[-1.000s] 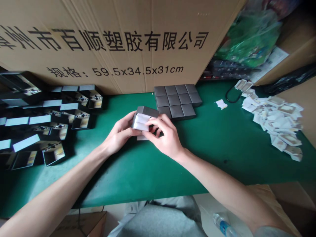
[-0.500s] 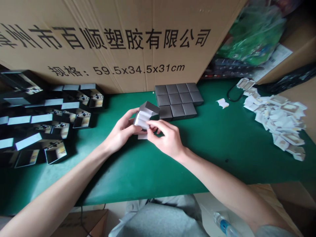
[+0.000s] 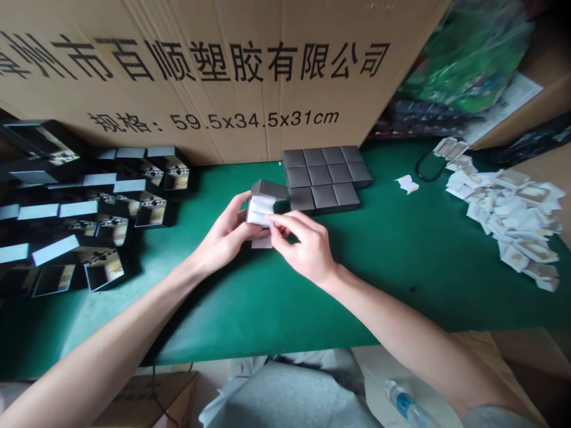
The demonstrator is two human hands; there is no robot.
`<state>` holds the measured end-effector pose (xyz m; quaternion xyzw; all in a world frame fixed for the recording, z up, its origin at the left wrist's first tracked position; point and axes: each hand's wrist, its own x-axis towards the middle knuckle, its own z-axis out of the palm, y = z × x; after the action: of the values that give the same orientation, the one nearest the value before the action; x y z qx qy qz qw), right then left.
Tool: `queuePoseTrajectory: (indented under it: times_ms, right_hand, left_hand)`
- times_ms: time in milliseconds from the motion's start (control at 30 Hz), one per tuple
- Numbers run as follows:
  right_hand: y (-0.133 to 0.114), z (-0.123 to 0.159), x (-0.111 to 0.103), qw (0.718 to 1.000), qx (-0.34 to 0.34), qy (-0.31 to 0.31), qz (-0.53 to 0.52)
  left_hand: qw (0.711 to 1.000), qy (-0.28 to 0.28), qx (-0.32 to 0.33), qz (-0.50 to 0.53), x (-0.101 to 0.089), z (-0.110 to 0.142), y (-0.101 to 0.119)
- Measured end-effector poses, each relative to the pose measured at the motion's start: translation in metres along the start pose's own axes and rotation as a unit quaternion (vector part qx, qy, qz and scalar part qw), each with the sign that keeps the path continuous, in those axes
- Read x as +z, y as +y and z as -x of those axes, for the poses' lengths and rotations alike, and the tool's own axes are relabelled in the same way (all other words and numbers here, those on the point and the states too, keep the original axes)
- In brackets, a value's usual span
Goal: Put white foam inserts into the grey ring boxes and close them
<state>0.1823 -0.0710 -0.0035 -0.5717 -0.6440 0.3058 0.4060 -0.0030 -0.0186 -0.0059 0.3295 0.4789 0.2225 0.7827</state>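
Observation:
My left hand (image 3: 225, 235) is wrapped round a small dark box (image 3: 270, 189) with its lid raised, above the green table. A white folded insert (image 3: 260, 210) sits at the box's opening. The thumb and forefinger of my right hand (image 3: 306, 244) pinch the insert's right edge. Below the box a pale flap or slip of paper (image 3: 262, 242) shows; I cannot tell whether it is attached. Just behind my right hand, several closed dark boxes (image 3: 325, 174) stand in tight rows.
Open dark boxes (image 3: 151, 205) crowd the left side. A heap of white inserts (image 3: 513, 205) lies at the right, with one loose white piece (image 3: 407, 184) nearer the middle. A large cardboard carton (image 3: 223, 89) walls off the back. A plastic bottle (image 3: 408, 404) is below the table edge.
The box in my left hand is tipped slightly differently, and my right fingers have shifted a little up along the insert. The whole view has moved slightly.

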Motion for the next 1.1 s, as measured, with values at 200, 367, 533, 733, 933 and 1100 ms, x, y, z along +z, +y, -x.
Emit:
queuePoseTrajectory:
  times_ms: [200, 367, 533, 733, 933, 1100]
  right_hand:
    - [0.000, 0.001, 0.000, 0.999, -0.018, -0.012, 0.037]
    - [0.000, -0.001, 0.001, 0.997, -0.052, 0.010, 0.056]
    - [-0.001, -0.001, 0.000, 0.998, -0.044, -0.007, 0.050]
    - [0.001, 0.000, 0.000, 0.999, -0.040, -0.026, 0.013]
    - [0.004, 0.000, 0.000, 0.998, -0.058, -0.033, 0.018]
    - [0.005, 0.000, 0.001, 0.998, -0.064, -0.024, 0.018]
  left_hand:
    - [0.998, 0.008, -0.017, 0.066, -0.001, -0.001, -0.002]
    - [0.997, 0.007, -0.010, 0.080, -0.002, -0.002, -0.006]
    - [0.999, 0.014, 0.002, 0.047, 0.001, -0.001, -0.006]
    - [0.999, 0.026, 0.010, 0.016, 0.000, -0.001, -0.010]
    - [0.998, 0.034, -0.003, 0.049, 0.000, -0.002, -0.009]
    - [0.998, 0.020, -0.018, 0.050, 0.002, -0.001, -0.001]
